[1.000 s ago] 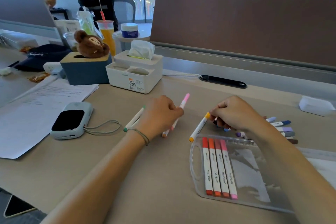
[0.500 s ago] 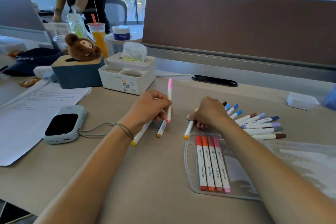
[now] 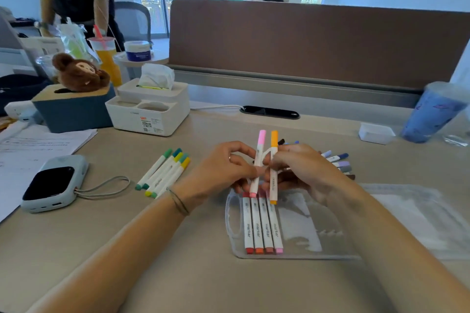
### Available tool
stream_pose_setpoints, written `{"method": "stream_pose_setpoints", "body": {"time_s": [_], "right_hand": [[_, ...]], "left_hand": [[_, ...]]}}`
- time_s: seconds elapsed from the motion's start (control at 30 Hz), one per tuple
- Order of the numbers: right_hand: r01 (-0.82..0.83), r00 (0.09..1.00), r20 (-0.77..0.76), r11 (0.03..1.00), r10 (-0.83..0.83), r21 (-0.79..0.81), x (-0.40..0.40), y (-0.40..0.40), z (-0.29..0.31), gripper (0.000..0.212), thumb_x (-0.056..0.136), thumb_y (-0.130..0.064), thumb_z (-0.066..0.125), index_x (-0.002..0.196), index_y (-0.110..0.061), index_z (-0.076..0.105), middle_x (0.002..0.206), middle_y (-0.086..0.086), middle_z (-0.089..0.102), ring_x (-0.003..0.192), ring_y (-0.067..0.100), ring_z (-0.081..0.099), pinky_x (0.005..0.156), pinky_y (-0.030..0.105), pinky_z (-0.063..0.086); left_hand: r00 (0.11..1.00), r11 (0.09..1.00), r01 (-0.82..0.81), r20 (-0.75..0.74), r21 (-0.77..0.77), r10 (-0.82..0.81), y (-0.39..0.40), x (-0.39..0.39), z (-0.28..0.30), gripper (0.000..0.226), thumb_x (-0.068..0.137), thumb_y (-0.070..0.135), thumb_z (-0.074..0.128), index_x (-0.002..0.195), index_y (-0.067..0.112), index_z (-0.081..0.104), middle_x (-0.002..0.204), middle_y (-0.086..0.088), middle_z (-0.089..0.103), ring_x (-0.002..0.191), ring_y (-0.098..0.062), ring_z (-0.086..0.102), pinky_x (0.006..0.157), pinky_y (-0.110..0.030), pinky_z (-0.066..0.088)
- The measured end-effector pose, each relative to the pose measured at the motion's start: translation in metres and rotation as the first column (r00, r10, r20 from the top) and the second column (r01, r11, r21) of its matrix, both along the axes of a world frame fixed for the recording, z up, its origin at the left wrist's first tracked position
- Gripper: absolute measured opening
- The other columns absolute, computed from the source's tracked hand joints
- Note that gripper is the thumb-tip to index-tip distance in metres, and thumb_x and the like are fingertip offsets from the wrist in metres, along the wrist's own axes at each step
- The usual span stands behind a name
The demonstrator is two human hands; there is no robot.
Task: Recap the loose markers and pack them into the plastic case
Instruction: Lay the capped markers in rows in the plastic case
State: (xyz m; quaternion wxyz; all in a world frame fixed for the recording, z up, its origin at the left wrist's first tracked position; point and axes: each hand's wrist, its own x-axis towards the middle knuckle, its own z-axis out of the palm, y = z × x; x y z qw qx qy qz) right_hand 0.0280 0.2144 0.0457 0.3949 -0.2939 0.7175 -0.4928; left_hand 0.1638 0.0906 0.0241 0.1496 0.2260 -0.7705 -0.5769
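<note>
The left hand [image 3: 223, 168] is pinching a pink marker [image 3: 258, 160], the right hand [image 3: 300, 168] an orange marker [image 3: 273, 165], both hovering at the case's [image 3: 300, 249] twelve o'clock; packing underway, next laying them beside the four inside.

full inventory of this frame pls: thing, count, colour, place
pink marker: 1, held upright over case
orange marker: 1, upright beside pink one
plastic case: 1, clear, front centre of desk
packed markers: 4, red to pink, left end of case
green-yellow markers: 4, desk, left of hands
blue-purple markers: several, partly hidden behind right hand
power bank: 1, pale blue, left
tissue boxes: 2, white and blue, back left
blue cup: 1, far right
left hand: grips pink marker
right hand: grips orange marker
</note>
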Motion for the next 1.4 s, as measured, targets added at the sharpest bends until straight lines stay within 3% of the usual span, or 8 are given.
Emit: {"method": "stream_pose_setpoints", "body": {"time_s": [0.2, 0.3, 0.5, 0.67, 0.8, 1.2, 1.3, 1.4], "right_hand": [[0.086, 0.992, -0.095, 0.996, -0.086, -0.009, -0.012, 0.038, -0.016, 0.021, 0.097, -0.018, 0.062, 0.079, -0.012, 0.070, 0.054, -0.001, 0.041, 0.048, 0.012, 0.035, 0.049, 0.027, 0.031], [0.078, 0.957, -0.280, 0.997, -0.074, 0.003, -0.015, 0.045, -0.022, 0.026, 0.094, -0.030, 0.070, 0.072, -0.017, 0.071, 0.045, -0.011, 0.050, 0.043, 0.003, 0.044, 0.055, 0.027, 0.036], [0.009, 0.924, -0.376, 0.980, 0.068, 0.198, -0.010, 0.049, -0.025, 0.033, 0.090, -0.036, 0.073, 0.063, -0.019, 0.066, 0.047, -0.008, 0.059, 0.044, 0.005, 0.051, 0.052, 0.022, 0.040], [-0.050, 0.892, -0.410, 0.944, 0.188, 0.326, -0.004, 0.051, -0.026, 0.019, 0.094, -0.031, 0.070, 0.079, -0.019, 0.073, 0.062, -0.006, 0.074, 0.056, 0.009, 0.062, 0.057, 0.026, 0.048], [-0.038, 0.876, -0.440, 0.939, 0.196, 0.342, -0.002, 0.047, -0.032, 0.018, 0.095, -0.028, 0.070, 0.080, -0.019, 0.072, 0.054, -0.007, 0.070, 0.040, -0.001, 0.057, 0.050, 0.020, 0.042], [0.002, 0.748, -0.632, 0.951, 0.203, 0.308, 0.004, 0.044, -0.046, 0.021, 0.088, -0.039, 0.076, 0.076, -0.025, 0.067, 0.069, -0.004, 0.064, 0.067, 0.010, 0.060, 0.060, 0.023, 0.041], [-0.028, 0.807, -0.565, 0.966, 0.174, 0.257, 0.001, 0.051, -0.037, 0.021, 0.094, -0.038, 0.070, 0.080, -0.022, 0.071, 0.069, -0.003, 0.064, 0.063, 0.009, 0.057, 0.058, 0.022, 0.039], [-0.058, 0.870, -0.463, 0.968, 0.168, 0.243, -0.003, 0.056, -0.027, 0.028, 0.099, -0.040, 0.060, 0.089, -0.020, 0.077, 0.072, -0.002, 0.072, 0.061, 0.007, 0.058, 0.061, 0.023, 0.043]], "left_hand": [[0.999, 0.998, 0.041, -0.003, -0.043, -0.042, 0.042, -0.021, -0.003, 0.038, 0.085, 0.012, 0.078, 0.117, 0.015, 0.059, 0.070, -0.016, 0.073, 0.054, -0.021, 0.064, 0.052, -0.024, 0.056], [0.998, 0.994, 0.060, 0.021, -0.091, -0.059, 0.051, -0.026, -0.012, 0.043, 0.084, 0.014, 0.079, 0.121, 0.021, 0.058, 0.066, -0.011, 0.073, 0.049, -0.018, 0.063, 0.055, -0.026, 0.056], [0.988, 0.954, 0.067, 0.152, -0.292, -0.023, 0.040, -0.015, -0.026, 0.045, 0.077, 0.040, 0.083, 0.115, 0.029, 0.062, 0.071, -0.005, 0.074, 0.065, -0.016, 0.071, 0.071, -0.034, 0.060], [0.959, 0.883, 0.099, 0.280, -0.458, 0.037, 0.029, -0.007, -0.026, 0.047, 0.069, 0.052, 0.084, 0.107, 0.038, 0.060, 0.071, 0.007, 0.071, 0.067, -0.001, 0.067, 0.061, -0.014, 0.045], [0.947, 0.837, 0.179, 0.323, -0.517, -0.004, 0.036, -0.005, -0.022, 0.059, 0.068, 0.055, 0.084, 0.118, 0.044, 0.056, 0.078, 0.013, 0.067, 0.073, 0.007, 0.065, 0.060, -0.008, 0.045], [0.890, 0.661, 0.272, 0.444, -0.700, 0.104, 0.053, -0.005, -0.029, 0.087, 0.060, 0.085, 0.066, 0.133, 0.042, 0.046, 0.121, 0.014, 0.061, 0.108, -0.012, 0.056, 0.095, -0.038, 0.051], [0.925, 0.754, 0.214, 0.377, -0.621, 0.048, 0.047, -0.005, -0.025, 0.069, 0.071, 0.073, 0.069, 0.130, 0.042, 0.051, 0.098, 0.016, 0.065, 0.090, -0.003, 0.062, 0.080, -0.029, 0.054], [0.991, 0.935, 0.051, 0.133, -0.351, -0.004, 0.040, -0.009, -0.019, 0.030, 0.089, 0.048, 0.064, 0.115, 0.032, 0.064, 0.069, 0.007, 0.068, 0.061, -0.003, 0.063, 0.062, -0.021, 0.048]]}}
